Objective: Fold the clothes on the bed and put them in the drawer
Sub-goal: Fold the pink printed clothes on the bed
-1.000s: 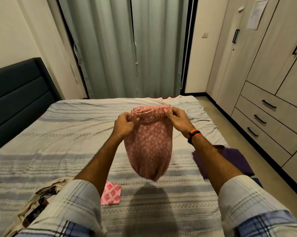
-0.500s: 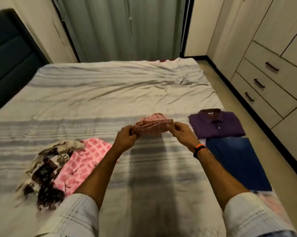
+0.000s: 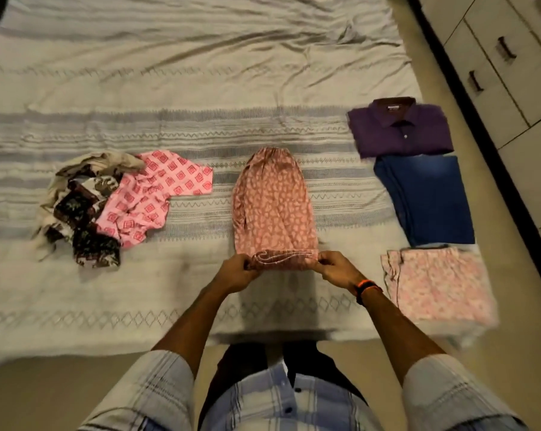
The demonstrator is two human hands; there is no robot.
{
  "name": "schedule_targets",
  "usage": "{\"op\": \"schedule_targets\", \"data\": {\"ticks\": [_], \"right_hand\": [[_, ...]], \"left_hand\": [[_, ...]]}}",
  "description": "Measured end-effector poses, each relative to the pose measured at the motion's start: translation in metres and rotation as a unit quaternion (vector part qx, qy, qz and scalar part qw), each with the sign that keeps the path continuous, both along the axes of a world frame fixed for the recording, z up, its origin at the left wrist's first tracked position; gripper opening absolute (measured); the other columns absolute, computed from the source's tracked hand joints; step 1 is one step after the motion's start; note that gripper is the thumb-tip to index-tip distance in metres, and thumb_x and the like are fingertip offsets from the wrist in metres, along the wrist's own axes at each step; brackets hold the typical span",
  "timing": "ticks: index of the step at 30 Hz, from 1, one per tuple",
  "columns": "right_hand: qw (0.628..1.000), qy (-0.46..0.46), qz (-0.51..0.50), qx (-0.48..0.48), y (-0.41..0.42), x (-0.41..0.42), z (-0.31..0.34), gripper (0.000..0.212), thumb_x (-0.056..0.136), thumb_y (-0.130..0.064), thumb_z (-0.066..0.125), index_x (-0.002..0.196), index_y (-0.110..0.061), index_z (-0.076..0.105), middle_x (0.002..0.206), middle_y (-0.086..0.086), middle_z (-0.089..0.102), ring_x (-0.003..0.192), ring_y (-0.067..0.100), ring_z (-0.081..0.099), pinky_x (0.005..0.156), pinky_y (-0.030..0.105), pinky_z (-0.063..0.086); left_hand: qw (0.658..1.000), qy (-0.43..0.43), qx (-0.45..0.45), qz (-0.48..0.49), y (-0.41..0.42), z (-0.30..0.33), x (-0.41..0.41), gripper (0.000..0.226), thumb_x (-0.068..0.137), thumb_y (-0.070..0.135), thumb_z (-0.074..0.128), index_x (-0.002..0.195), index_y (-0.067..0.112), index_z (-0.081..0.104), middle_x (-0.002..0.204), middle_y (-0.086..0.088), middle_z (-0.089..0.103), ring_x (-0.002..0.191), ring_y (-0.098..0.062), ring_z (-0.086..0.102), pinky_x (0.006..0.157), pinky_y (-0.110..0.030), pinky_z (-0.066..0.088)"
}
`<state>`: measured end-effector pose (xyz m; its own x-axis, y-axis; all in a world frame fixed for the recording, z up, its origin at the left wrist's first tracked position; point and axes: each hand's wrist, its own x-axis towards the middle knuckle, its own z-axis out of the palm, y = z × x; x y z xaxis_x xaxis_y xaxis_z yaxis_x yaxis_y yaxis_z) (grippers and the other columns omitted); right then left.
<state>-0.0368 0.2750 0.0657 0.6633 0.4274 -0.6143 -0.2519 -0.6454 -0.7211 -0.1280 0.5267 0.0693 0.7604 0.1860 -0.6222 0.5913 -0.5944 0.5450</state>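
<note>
garment in work: dusty-pink printed piece (image 3: 274, 203) lies flat on the bed (image 3: 176, 73), middle of the near half, long axis running away from the person, far end rounded, near hem bunched
left hand (image 3: 236, 273): fingers curled, pinching the near-left corner of the hem
right hand (image 3: 336, 270): fingers curled, pinching the near-right corner of the hem; orange-and-black wristband (image 3: 366, 287) on that wrist
unfolded pile: left side of bed, pink square-print garment (image 3: 152, 197) overlapping a crumpled cream-and-dark patterned one (image 3: 79, 206); touching each other, well apart from the piece in work
folded stack, right edge of bed: purple shirt (image 3: 400, 127) farthest, blue garment (image 3: 428, 199) just below it, pale pink floral piece (image 3: 437, 284) nearest; edges meet or slightly overlap, can't tell which
drawers (image 3: 493, 66): wood-tone fronts with dark handles, top right across the floor strip, all closed
person: plaid shirt with rolled sleeves, standing at the foot edge of the bed
</note>
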Motion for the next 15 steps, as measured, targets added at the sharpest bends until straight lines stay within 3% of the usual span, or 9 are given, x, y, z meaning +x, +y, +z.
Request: {"op": "schedule_targets", "data": {"ticks": [4, 8, 11, 13, 15], "right_hand": [[0.999, 0.039, 0.010, -0.016, -0.013, -0.022, -0.003, 0.041, 0.091, -0.040, 0.067, 0.062, -0.019, 0.046, 0.062, -0.001, 0.037, 0.064, 0.017, 0.042, 0.071, 0.034, 0.037], [0.997, 0.073, 0.020, -0.027, -0.018, -0.027, -0.004, 0.044, 0.089, -0.046, 0.067, 0.069, -0.012, 0.048, 0.076, 0.010, 0.047, 0.083, 0.041, 0.063, 0.072, 0.035, 0.046], [0.994, 0.100, 0.020, -0.030, -0.017, -0.026, 0.001, 0.053, 0.092, -0.041, 0.065, 0.094, 0.011, 0.060, 0.098, 0.018, 0.070, 0.091, 0.018, 0.071, 0.080, 0.035, 0.054], [0.992, 0.113, 0.036, -0.038, -0.017, -0.022, 0.002, 0.058, 0.091, -0.044, 0.064, 0.110, 0.011, 0.063, 0.104, 0.015, 0.073, 0.091, 0.013, 0.071, 0.083, 0.035, 0.056], [0.989, 0.131, 0.050, -0.051, -0.016, -0.021, 0.005, 0.056, 0.091, -0.046, 0.064, 0.112, 0.006, 0.066, 0.102, 0.011, 0.075, 0.090, 0.015, 0.072, 0.086, 0.036, 0.056]], "left_hand": [[0.998, 0.048, -0.004, -0.031, -0.007, -0.002, -0.019, 0.025, 0.086, 0.032, 0.072, 0.087, 0.008, 0.065, 0.083, -0.010, 0.063, 0.076, -0.019, 0.057, 0.067, -0.029, 0.041], [0.997, 0.075, -0.017, -0.033, -0.008, -0.003, -0.023, 0.024, 0.086, 0.029, 0.073, 0.080, 0.008, 0.063, 0.078, -0.010, 0.061, 0.074, -0.021, 0.058, 0.067, -0.028, 0.042], [0.993, 0.101, -0.043, -0.033, -0.008, -0.004, -0.021, 0.022, 0.087, 0.025, 0.072, 0.088, 0.004, 0.068, 0.091, -0.014, 0.070, 0.086, -0.024, 0.067, 0.077, -0.033, 0.056], [0.990, 0.123, -0.060, -0.033, -0.010, -0.002, -0.019, 0.018, 0.090, 0.020, 0.069, 0.093, 0.003, 0.067, 0.092, -0.012, 0.068, 0.084, -0.020, 0.067, 0.066, -0.026, 0.053], [0.986, 0.144, -0.075, -0.032, -0.011, 0.000, -0.021, 0.020, 0.092, 0.019, 0.067, 0.101, 0.001, 0.067, 0.093, -0.011, 0.067, 0.084, -0.018, 0.067, 0.058, -0.020, 0.050]]}}
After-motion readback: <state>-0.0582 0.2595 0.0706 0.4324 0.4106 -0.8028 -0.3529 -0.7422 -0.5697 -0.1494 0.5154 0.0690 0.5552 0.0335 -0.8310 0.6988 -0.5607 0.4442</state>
